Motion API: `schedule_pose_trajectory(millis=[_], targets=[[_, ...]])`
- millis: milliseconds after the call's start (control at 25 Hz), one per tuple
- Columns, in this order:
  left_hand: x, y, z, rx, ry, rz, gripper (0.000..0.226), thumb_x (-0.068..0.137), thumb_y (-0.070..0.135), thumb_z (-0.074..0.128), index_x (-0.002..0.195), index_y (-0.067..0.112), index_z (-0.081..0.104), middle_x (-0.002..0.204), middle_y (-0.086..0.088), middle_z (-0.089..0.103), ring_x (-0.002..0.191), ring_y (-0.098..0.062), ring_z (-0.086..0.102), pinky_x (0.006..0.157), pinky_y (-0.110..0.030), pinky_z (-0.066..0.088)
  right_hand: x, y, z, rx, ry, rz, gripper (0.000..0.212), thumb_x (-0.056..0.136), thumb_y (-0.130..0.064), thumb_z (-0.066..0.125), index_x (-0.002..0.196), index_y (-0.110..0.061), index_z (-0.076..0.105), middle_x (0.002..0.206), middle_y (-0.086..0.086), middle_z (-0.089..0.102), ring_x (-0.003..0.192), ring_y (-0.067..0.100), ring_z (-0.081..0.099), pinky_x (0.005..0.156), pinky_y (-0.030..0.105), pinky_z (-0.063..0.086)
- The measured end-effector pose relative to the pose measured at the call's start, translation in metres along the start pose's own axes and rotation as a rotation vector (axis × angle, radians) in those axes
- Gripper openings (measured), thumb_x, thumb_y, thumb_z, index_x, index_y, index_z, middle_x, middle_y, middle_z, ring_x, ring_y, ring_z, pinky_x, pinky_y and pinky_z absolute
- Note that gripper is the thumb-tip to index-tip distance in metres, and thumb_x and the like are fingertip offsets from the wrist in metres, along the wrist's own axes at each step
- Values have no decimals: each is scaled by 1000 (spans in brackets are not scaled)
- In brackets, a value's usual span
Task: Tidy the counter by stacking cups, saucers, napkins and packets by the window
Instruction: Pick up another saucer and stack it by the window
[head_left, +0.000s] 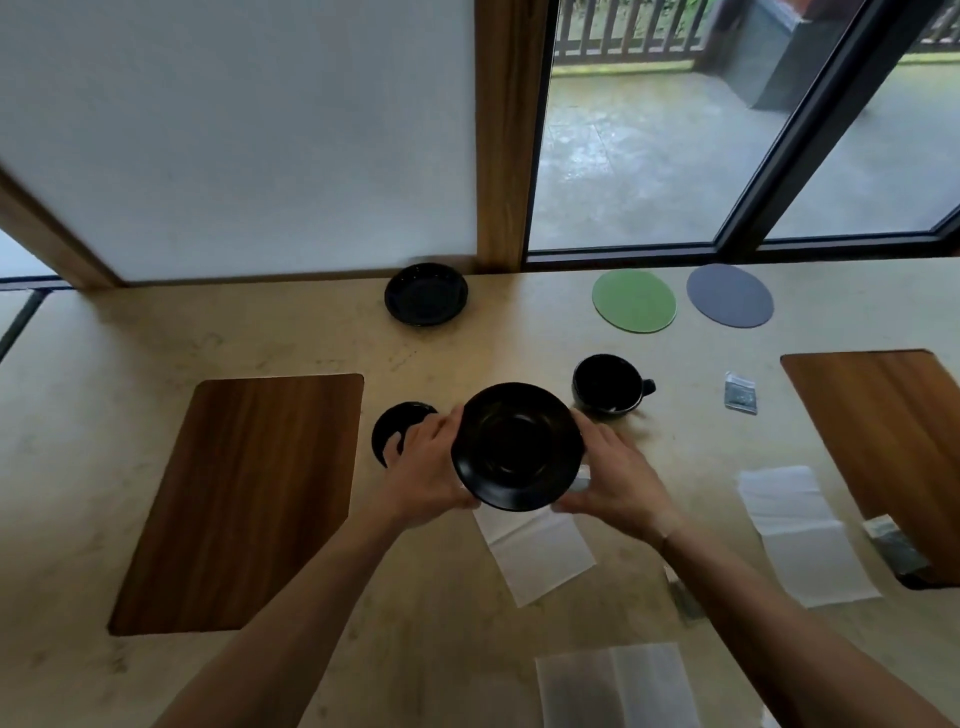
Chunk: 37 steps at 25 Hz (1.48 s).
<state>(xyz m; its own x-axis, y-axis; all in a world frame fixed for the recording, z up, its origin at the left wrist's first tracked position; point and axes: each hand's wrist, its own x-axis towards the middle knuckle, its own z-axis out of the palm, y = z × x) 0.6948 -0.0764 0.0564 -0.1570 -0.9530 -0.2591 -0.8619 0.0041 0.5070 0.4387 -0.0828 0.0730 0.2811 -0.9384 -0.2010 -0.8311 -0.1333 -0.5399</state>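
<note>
**Black saucer held over counter**

Black saucer (518, 447): empty, lifted above the counter (291, 343), left hand (423, 467) and right hand (615, 480) gripping opposite rims, fingers curled under. Second saucer (426, 293): by the window, contents unclear. Cup (610, 384): interior too dark to read. Small black disc (397, 423): partly hidden behind left hand. Napkin (540, 551): partly covered.

Café or dining counter by a window

A pale stone-look counter (260, 343) runs along a large window (649, 156) onto a wet terrace; on it lie wooden placemats (244, 499), round coasters (634, 300), black saucers (426, 293), a cup (608, 383), napkins (800, 530) and what seem to be small packets (740, 393).
</note>
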Motion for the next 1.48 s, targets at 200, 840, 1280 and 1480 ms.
schedule_pose_trajectory(millis=[200,840,1280,1480], targets=[[54,-11,-11,-88,-12,20,124,55,59,74,154,27,5,141,2,29,133,-23,28,116,-51,16,55,6,-13,-28,-1,10,111,60,-41,85,148,-36,17,119,-5,50,116,20,36,96,37,39],[261,-14,-42,151,4,29,115,61,55,79,149,33,8,142,0,32,134,-25,28,114,-55,14,252,71,-43,-94,39,-39,106,56,-47,88,143,-28,30,114,-1,58,102,21,39,89,40,40],[336,-36,-22,238,29,24,110,67,62,73,151,31,9,146,-2,34,140,-29,15,114,-58,0,335,112,-22,-66,-40,-46,102,60,-38,86,144,-25,31,112,6,54,100,23,38,89,40,37],[348,-37,-15,328,63,18,113,70,66,69,153,25,5,153,-1,26,145,-28,7,111,-63,-8,351,121,-25,-91,-64,-62,103,57,-39,87,143,-27,32,111,6,55,102,26,40,90,40,38]])
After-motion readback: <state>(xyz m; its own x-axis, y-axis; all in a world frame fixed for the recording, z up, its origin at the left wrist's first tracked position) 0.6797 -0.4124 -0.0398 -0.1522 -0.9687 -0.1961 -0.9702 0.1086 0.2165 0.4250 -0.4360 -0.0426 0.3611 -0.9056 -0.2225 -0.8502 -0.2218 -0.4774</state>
